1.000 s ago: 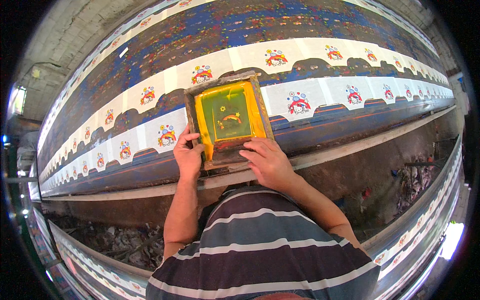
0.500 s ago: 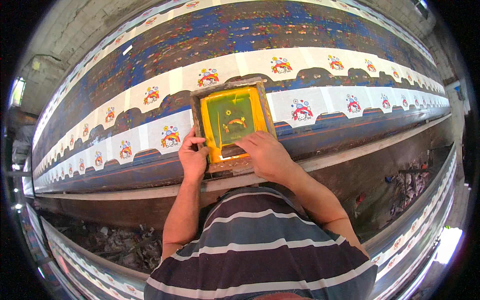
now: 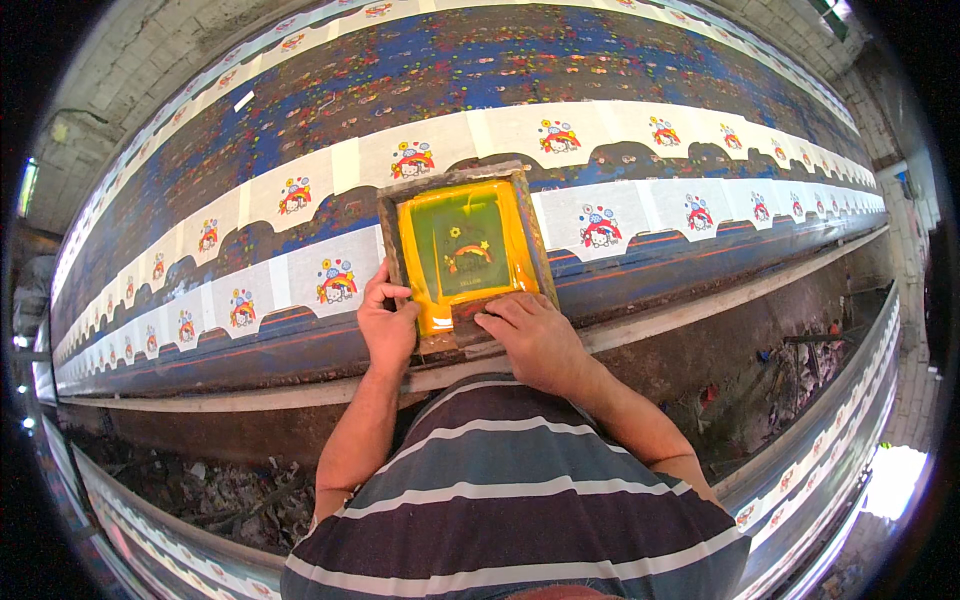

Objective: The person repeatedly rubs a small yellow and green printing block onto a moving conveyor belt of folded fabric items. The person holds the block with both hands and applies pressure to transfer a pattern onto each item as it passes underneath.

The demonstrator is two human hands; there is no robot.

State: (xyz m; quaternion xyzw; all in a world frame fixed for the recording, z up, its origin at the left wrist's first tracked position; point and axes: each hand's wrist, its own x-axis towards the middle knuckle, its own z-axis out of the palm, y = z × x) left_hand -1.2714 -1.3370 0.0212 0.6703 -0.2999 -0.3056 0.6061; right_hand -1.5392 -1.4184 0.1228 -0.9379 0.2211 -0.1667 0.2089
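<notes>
A wooden-framed printing screen (image 3: pixel 388 225) lies on the long table in front of me. Yellow ink rings its green mesh, where a small rainbow and flower pattern shows through. My left hand (image 3: pixel 388 322) is closed on the frame's near left side, thumb bent inward. With my right hand (image 3: pixel 540 340) I grip a short dark squeegee (image 3: pixel 468 322) at the near end of the screen, fingers over its top. Part of the squeegee is hidden under those fingers. Beside the screen lies a white fabric piece (image 3: pixel 600 228) with a colourful cartoon print.
Rows of printed white pieces (image 3: pixel 410 160) run along the ink-spotted table (image 3: pixel 330 115). A pale rail (image 3: pixel 640 344) follows its near edge, close to my waist. Rubble (image 3: pixel 225 495) lies on the floor below. Another table with printed pieces (image 3: pixel 820 440) stands at the lower right.
My right hand has drawn the squeegee toward me, to the near end of the screen. More yellow ink shows across the lower mesh. My left hand stays on the frame.
</notes>
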